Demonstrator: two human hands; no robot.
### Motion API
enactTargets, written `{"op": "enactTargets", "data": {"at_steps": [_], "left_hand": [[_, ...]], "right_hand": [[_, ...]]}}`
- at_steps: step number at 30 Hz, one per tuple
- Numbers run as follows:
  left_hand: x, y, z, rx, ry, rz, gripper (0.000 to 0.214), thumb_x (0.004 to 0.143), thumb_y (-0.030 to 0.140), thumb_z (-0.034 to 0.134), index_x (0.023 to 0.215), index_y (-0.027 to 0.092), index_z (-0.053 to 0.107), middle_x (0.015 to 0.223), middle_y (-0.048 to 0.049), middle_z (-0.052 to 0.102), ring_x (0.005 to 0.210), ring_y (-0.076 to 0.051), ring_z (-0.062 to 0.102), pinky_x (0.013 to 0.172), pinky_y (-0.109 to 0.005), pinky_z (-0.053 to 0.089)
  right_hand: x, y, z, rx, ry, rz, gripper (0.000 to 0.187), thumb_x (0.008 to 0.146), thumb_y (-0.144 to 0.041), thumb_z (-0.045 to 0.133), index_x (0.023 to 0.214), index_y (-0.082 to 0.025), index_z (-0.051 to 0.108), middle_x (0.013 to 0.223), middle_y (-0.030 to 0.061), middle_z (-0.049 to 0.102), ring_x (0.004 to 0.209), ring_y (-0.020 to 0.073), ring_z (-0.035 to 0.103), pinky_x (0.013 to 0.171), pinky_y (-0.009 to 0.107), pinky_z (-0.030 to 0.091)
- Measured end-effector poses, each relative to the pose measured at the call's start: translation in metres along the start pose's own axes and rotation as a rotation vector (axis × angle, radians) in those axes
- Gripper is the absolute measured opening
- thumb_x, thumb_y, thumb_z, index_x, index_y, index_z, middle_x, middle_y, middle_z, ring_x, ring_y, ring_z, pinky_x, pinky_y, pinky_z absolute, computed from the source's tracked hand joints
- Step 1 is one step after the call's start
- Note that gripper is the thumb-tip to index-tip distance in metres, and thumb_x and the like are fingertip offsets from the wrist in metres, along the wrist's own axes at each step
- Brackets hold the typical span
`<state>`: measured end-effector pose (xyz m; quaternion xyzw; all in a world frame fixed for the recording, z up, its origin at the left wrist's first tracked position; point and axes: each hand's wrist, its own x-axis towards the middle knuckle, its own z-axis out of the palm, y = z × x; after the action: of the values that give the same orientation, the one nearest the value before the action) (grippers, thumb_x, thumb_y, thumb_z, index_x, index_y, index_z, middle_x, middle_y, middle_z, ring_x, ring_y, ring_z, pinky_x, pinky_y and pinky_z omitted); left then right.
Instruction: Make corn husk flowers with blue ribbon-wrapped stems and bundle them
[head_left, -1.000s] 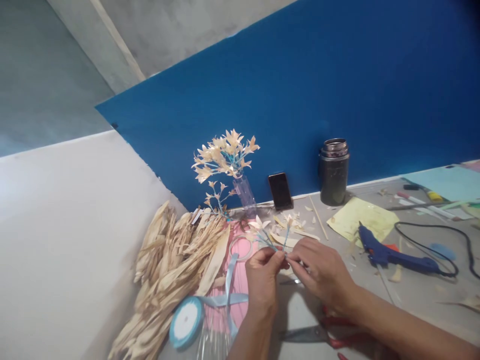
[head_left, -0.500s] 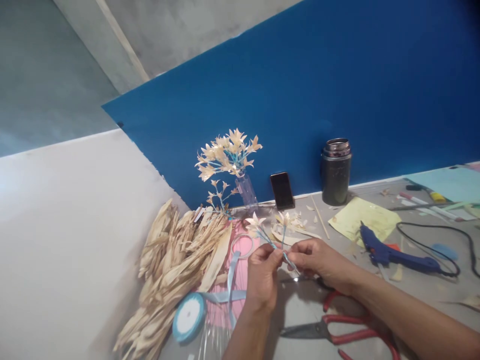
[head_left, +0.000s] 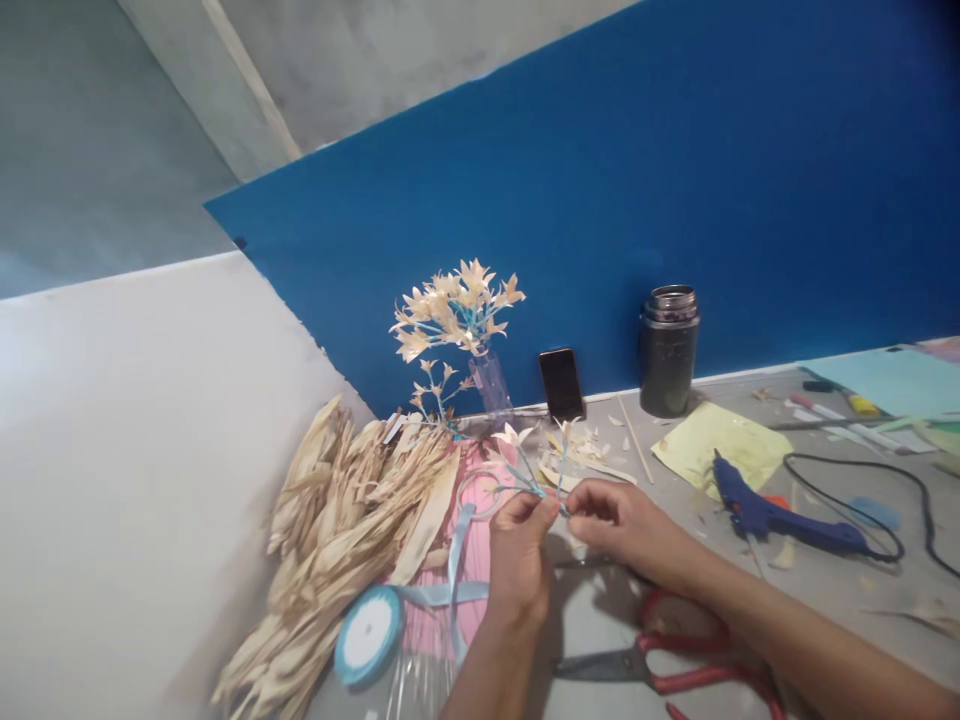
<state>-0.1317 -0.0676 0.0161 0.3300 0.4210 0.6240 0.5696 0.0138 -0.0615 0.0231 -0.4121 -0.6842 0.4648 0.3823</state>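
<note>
My left hand and my right hand meet over the grey table, both pinching a small sprig of cream husk flowers on blue-wrapped stems. The flower heads stick up and away from my fingers. A pile of dried corn husks lies to the left. Below my left hand a roll of light blue ribbon trails a loose end over a pink sheet. Red-handled scissors lie under my right forearm.
A clear vase with finished husk flowers, a phone and a dark jar stand against the blue board. A blue glue gun with a black cord lies right, near a yellow paper and pens.
My right hand has slid left and up along the stems, closer to my left hand, uncovering the scissors. The sprig has tilted slightly; the view shifted a little.
</note>
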Motion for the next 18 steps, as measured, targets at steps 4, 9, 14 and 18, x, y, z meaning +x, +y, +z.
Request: {"op": "enactTargets", "data": {"at_steps": [4, 9, 14, 18], "left_hand": [[0.001, 0.008, -0.001, -0.193, -0.087, -0.082, 0.034, 0.051, 0.033, 0.092, 0.06, 0.017, 0.063, 0.071, -0.0013, 0.068, 0.071, -0.014, 0.06, 0.076, -0.027, 0.046], [-0.004, 0.008, 0.003, -0.175, -0.137, -0.125, 0.035, 0.052, 0.032, 0.092, 0.061, 0.016, 0.062, 0.068, -0.0013, 0.067, 0.065, -0.012, 0.057, 0.066, -0.025, 0.044], [-0.003, -0.005, -0.001, 0.061, 0.088, 0.029, 0.032, 0.056, 0.033, 0.089, 0.06, 0.016, 0.063, 0.062, 0.0004, 0.064, 0.063, -0.012, 0.055, 0.068, -0.025, 0.042], [-0.001, -0.006, -0.003, 0.055, 0.107, 0.059, 0.033, 0.06, 0.036, 0.087, 0.061, 0.015, 0.061, 0.059, 0.0024, 0.06, 0.059, -0.01, 0.052, 0.065, -0.025, 0.042]], "right_hand": [[0.003, 0.0, -0.011, 0.447, -0.231, 0.128, 0.045, 0.085, -0.062, 0.059, 0.081, -0.017, 0.062, 0.059, -0.0051, 0.047, 0.049, 0.0085, 0.038, 0.044, 0.021, 0.025], [0.004, 0.004, -0.012, 0.322, -0.194, 0.115, 0.042, 0.079, -0.057, 0.068, 0.067, -0.017, 0.063, 0.052, -0.0068, 0.041, 0.047, 0.0079, 0.032, 0.047, 0.023, 0.024], [-0.008, 0.0, 0.009, -0.524, 0.236, -0.269, 0.029, 0.09, -0.023, 0.055, 0.063, -0.017, 0.064, 0.07, 0.0057, 0.059, 0.07, 0.0185, 0.052, 0.061, 0.029, 0.036], [-0.011, -0.005, 0.01, -0.531, 0.222, -0.319, 0.032, 0.095, -0.025, 0.047, 0.072, -0.016, 0.068, 0.075, 0.0086, 0.062, 0.072, 0.0197, 0.054, 0.062, 0.03, 0.039]]}}
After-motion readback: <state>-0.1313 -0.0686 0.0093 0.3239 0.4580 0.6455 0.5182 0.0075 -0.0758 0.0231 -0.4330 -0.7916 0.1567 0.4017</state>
